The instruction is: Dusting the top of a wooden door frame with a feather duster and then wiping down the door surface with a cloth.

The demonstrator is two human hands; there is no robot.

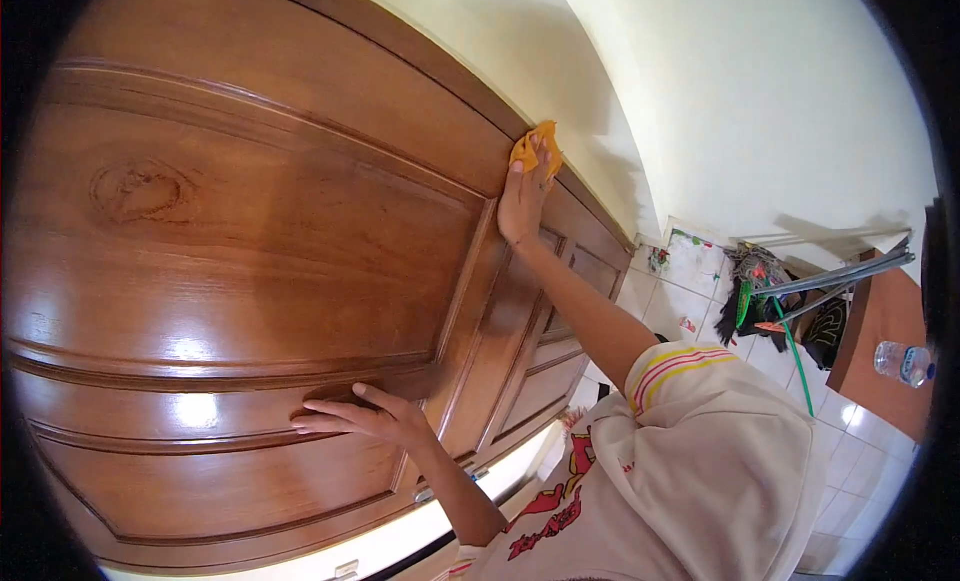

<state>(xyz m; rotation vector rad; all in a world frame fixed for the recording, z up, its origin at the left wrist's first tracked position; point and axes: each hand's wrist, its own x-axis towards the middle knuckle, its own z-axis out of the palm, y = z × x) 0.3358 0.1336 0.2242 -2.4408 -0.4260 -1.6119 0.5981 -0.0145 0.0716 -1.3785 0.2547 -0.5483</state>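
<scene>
My right hand (529,183) is at the edge of a varnished wooden panel door (315,243), beside the pale wall. Its fingers press an orange cloth (551,142) against the door's border, with part of the cloth showing between and around them. Lower in the picture, my left hand (375,419) rests with spread fingers on a moulded rail of the door and holds nothing. A dark reflection or shadow lies around its fingertips. Both forearms are bare below short, striped sleeves.
Metal poles (832,275), a grey mop head (754,264) and a green stick (799,363) are on or above the white tiled floor (840,446). A plastic water bottle (900,362) is on a brown wooden surface (874,401). Metal door hardware (424,495) shows near my left forearm.
</scene>
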